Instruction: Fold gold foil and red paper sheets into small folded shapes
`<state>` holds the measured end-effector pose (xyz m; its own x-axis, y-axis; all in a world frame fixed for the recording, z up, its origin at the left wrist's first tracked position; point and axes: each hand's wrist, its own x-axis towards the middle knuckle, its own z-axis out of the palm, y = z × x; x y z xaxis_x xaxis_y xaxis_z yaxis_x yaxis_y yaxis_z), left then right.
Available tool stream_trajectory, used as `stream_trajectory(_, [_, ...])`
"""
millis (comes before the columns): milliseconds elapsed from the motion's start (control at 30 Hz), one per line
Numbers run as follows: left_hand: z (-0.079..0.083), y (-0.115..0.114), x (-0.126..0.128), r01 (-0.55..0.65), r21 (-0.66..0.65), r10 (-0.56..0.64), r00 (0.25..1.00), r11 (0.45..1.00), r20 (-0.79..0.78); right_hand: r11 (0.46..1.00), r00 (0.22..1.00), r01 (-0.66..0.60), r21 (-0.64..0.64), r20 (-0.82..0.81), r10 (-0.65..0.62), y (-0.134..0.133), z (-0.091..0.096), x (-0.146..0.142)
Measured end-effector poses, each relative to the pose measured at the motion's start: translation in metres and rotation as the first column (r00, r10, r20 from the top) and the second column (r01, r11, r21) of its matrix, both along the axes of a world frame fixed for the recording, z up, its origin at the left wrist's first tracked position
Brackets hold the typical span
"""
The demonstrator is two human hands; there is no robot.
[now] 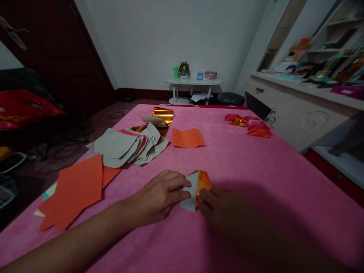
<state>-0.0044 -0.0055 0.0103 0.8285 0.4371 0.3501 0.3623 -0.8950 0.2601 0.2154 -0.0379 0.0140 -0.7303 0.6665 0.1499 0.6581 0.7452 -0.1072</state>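
Note:
My left hand (159,197) lies on the pink table cover (256,174), its fingers curled and pressed on the left edge of a small folded paper (195,189) that is pale grey on one side and gold foil on the other. From the right, my right hand (224,214), in shadow, pinches the same paper at its gold side. The paper rests on the cover between both hands.
A fan of pale grey sheets (127,146) and orange sheets (75,189) lie at the left. One orange sheet (187,137) lies mid-table, gold foil pieces (162,114) behind it, folded red and gold pieces (250,125) at far right. A white cabinet (298,110) stands right.

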Motion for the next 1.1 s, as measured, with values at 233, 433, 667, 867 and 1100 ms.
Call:
stream_trajectory(233, [0.01, 0.001, 0.007, -0.008, -0.039, 0.005, 0.997, 0.999, -0.076, 0.993, 0.998, 0.057, -0.107, -0.007, -0.058, 0.013, 0.004, 0.018])
stream_trajectory(433, [0.012, -0.002, 0.003, 0.135, -0.002, -0.134, 0.977, 0.991, -0.165, 0.916, 0.939, 0.233, -0.328, -0.168, -0.299, -0.007, 0.008, 0.007])
stream_trajectory(667, [0.006, -0.008, 0.002, 0.131, -0.033, -0.133, 0.989, 0.991, -0.059, 0.805, 0.82, 0.399, -0.438, -0.221, -0.527, -0.01, 0.0, 0.0])
stream_trajectory(867, [0.001, -0.007, 0.009, 0.055, -0.09, -0.054, 0.998, 0.994, 0.023, 0.798, 0.805, 0.396, -0.454, -0.245, -0.54, -0.017, -0.001, -0.002])
stream_trajectory(1100, [-0.006, -0.004, 0.019, 0.02, -0.282, 0.027, 0.987, 0.959, 0.161, 0.81, 0.815, 0.378, -0.449, -0.253, -0.521, -0.018, -0.004, -0.001])
